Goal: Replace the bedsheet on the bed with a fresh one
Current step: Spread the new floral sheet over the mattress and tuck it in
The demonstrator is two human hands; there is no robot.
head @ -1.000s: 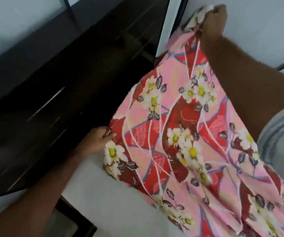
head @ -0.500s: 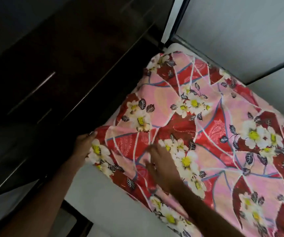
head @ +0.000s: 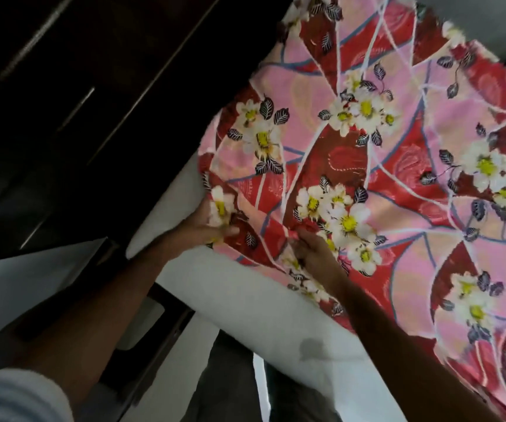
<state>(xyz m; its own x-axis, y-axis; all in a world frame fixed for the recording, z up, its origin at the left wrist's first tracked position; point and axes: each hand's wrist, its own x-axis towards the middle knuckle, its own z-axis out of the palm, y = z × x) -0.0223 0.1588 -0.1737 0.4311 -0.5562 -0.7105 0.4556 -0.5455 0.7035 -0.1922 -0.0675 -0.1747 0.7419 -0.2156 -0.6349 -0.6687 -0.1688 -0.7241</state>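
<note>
Covering most of the mattress (head: 245,303), one floral bedsheet (head: 398,184) lies spread in pink and red, printed with white flowers, yellow centres and dark leaves. One mattress is in view, white and bare along its near edge and at its near left corner, where the sheet stops short of the edge. A grey smudge marks the bare strip near the mattress's front edge. To the left of the bed stands one dark wardrobe (head: 71,95) with pale thin handles, its front blurred and dim.

Two hands work at the sheet's near left corner. The left hand (head: 206,226) sits at the mattress's left edge, fingers closed on the corner of the sheet, with cloth bunched over the knuckles. The right hand (head: 312,254) is just beside it, along the sheet's near hem, fingers curled into a fold of cloth and pinching it. Both forearms reach in from the lower part of the view, and one striped grey sleeve (head: 14,394) shows at the lower left corner.
</note>
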